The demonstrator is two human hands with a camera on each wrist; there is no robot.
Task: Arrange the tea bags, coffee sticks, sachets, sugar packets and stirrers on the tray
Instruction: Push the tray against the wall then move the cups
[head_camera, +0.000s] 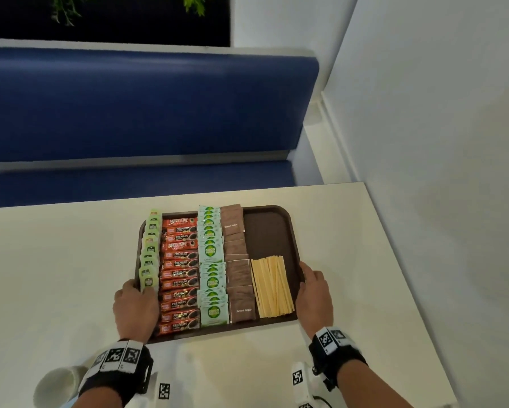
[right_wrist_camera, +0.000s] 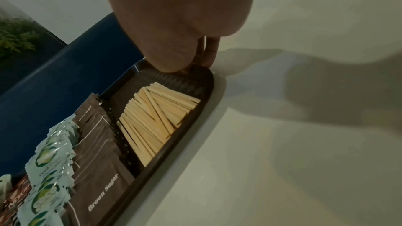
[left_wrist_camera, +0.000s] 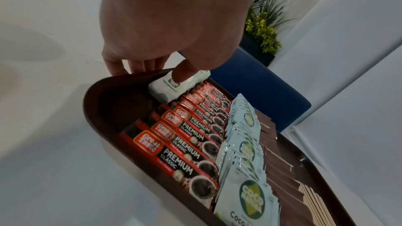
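The brown tray (head_camera: 272, 228) sits on the tabletop (head_camera: 56, 260), filled with rows. The left hand (head_camera: 135, 307) grips its left rim, thumb on a tea bag (left_wrist_camera: 167, 88); the right hand (head_camera: 315, 293) grips the right rim beside the stirrers (head_camera: 272, 287). Both palms hide the fingers underneath.

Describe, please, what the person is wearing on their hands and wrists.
Both hands, left hand and right hand, are bare. Each wrist carries a black strap topped with white blocks printed with black square markers; white camera housings sit beneath.
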